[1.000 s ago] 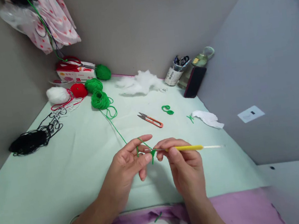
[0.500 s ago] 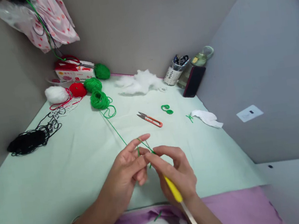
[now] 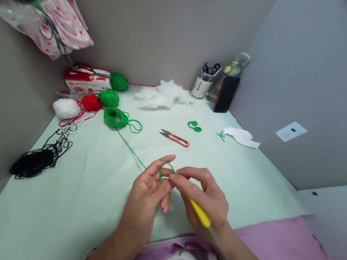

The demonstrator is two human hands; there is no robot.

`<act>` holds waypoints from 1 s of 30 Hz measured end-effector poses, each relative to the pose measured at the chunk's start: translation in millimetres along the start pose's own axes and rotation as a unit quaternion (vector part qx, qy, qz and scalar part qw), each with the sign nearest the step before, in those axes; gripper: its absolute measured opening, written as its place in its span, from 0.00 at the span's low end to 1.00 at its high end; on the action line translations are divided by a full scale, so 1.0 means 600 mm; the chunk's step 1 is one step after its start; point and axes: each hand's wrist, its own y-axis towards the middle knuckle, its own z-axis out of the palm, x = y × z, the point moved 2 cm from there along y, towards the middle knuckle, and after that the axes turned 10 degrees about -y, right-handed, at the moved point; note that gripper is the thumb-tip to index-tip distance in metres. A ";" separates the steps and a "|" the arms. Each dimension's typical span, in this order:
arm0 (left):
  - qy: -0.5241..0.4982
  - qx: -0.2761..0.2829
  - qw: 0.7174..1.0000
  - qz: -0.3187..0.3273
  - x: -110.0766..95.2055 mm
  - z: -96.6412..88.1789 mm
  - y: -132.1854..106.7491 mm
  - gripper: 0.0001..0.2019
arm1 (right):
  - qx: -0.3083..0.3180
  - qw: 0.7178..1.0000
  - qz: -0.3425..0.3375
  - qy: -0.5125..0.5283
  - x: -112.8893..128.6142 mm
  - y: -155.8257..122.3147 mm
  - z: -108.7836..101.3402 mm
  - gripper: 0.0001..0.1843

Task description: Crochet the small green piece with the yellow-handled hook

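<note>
My left hand (image 3: 148,193) has a green yarn strand (image 3: 131,148) looped over its outstretched index finger, and its thumb and other fingers pinch a small green crochet piece I can barely see. My right hand (image 3: 206,198) grips a yellow-handled crochet hook (image 3: 199,212), the handle pointing back toward me and the tip at the yarn by my left fingertips. The strand runs up the table to a loose green yarn ball (image 3: 114,117).
Orange thread snips (image 3: 174,138) lie just beyond my hands on the pale green cloth (image 3: 74,202). Farther back sit white (image 3: 66,108), red (image 3: 91,103) and green yarn balls (image 3: 108,97), white stuffing (image 3: 162,94), black yarn (image 3: 33,160), a jar (image 3: 203,84) and a phone (image 3: 225,94).
My right hand turned the hook from lying sideways, pointing right, to pointing back toward my body. The green yarn loop near the ball shifted a little.
</note>
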 end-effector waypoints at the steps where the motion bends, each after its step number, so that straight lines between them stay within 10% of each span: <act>1: -0.016 0.001 1.000 -0.019 -0.001 -0.001 0.001 0.22 | -0.004 0.999 -0.022 -0.024 0.000 -0.001 -0.002 0.23; 7: -0.049 -0.004 0.998 -0.030 -0.009 -0.006 0.005 0.16 | -0.052 0.961 0.155 0.221 -0.012 0.021 -0.011 0.14; 17: 0.070 0.046 0.996 0.001 -0.012 -0.006 0.000 0.15 | 0.002 0.898 0.234 0.372 -0.021 0.028 -0.003 0.12; 25: 0.072 -0.010 0.997 0.039 -0.010 -0.008 -0.001 0.24 | 0.024 0.999 -0.022 0.004 0.005 0.008 -0.010 0.18; 30: -0.040 0.012 0.998 -0.048 -0.011 -0.002 0.002 0.20 | -0.040 0.982 0.111 0.150 -0.005 0.015 -0.010 0.15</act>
